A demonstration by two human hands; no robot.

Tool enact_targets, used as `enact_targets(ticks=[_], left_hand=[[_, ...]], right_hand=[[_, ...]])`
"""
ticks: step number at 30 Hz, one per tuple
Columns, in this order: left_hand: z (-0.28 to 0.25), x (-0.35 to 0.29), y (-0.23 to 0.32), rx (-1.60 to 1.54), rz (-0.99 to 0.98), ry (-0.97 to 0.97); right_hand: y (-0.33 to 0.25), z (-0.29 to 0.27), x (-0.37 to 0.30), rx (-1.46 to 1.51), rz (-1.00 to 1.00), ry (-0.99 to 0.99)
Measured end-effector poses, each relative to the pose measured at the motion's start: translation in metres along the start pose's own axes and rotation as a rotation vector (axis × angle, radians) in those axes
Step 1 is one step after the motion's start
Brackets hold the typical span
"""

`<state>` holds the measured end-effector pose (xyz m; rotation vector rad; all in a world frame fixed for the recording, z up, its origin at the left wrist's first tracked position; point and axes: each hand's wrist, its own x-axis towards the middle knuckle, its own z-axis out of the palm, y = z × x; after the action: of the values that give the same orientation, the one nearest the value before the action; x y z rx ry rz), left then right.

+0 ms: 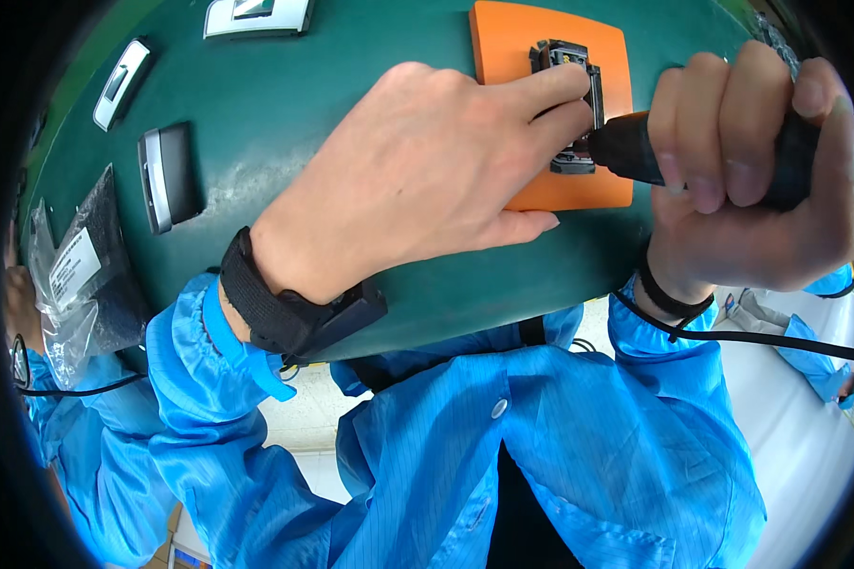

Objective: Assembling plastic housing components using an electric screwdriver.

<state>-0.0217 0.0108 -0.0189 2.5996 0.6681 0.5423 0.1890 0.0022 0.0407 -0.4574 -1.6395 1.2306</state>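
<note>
A black plastic housing [571, 156] with a small frame-like opening lies on an orange block [593, 194]. My left hand [427, 156] reaches over the block, two fingers pressing on the housing and holding it there. Its thumb is apart from them, at the block's near edge. In my right hand [750, 142] is a black power screwdriver [631, 147], gripped sideways with the fingers wrapped round its body. The screwdriver's narrow nose points left and meets the right side of the housing. Its very tip is hidden by the dark parts.
On the green table [285, 123] stand a silver-and-black cover [171, 175], a slim silver frame [123, 83] and another silver frame [256, 17]. A clear plastic bag [81, 275] lies at left, beside another person's hand [24, 308]. A black cord [759, 339] runs from my right wrist.
</note>
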Motion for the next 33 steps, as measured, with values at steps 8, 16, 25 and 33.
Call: enact_targets(ticks=[8, 16, 25, 33], left_hand=[[0.004, -0.002, -0.001, -0.033, 0.021, 0.039], [-0.002, -0.002, 0.000, 0.036, 0.032, 0.055], [-0.010, 0.005, 0.000, -0.200, -0.342, 0.358], [0.002, 0.032, 0.028, -0.203, -0.556, 0.275]], right_hand=[[0.005, 0.026, -0.004, -0.009, -0.002, 0.086], [0.012, 0.034, -0.002, -0.020, -0.007, 0.131], [-0.052, -0.026, -0.064, 0.093, -0.276, 0.563], [-0.034, -0.001, -0.089, 0.127, -0.284, 0.698]])
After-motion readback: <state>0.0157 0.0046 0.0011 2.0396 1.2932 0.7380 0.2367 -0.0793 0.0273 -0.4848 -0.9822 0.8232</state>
